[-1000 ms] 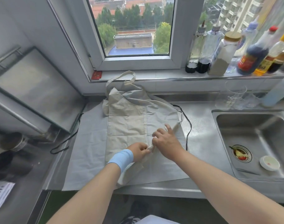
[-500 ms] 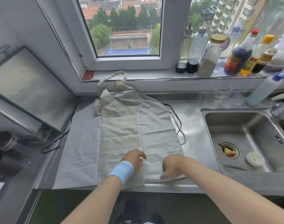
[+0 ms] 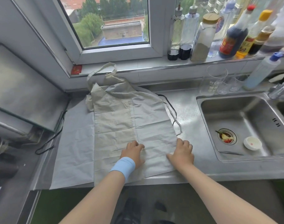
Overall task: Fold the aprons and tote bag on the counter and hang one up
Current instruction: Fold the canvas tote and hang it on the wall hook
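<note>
A beige tote bag (image 3: pixel 113 122) lies flat on the steel counter (image 3: pixel 186 110), its handles (image 3: pixel 102 71) leaning on the wall under the window. A light grey apron (image 3: pixel 154 128) is folded over the bag's right half, and black and grey ties (image 3: pixel 172 110) trail off its right edge. More grey apron cloth (image 3: pixel 73 151) spreads underneath to the left. My left hand (image 3: pixel 133 152), with a blue wristband, presses palm down on the seam between bag and apron. My right hand (image 3: pixel 181 152) rests palm down on the apron's near right corner.
A steel sink (image 3: pixel 235 156) sits at the right, with scraps in its drain (image 3: pixel 225 136) and a small white lid (image 3: pixel 252 143). Glasses (image 3: pixel 214 81) and a tap (image 3: pixel 280 89) stand behind it. Bottles (image 3: pixel 202 38) line the windowsill. A raised glass hob cover (image 3: pixel 21 88) stands on the left.
Both hands slid toward the counter's near edge and moved apart. The grey apron flap now lies flat and smooth over the bag's right half. The camera has shifted right.
</note>
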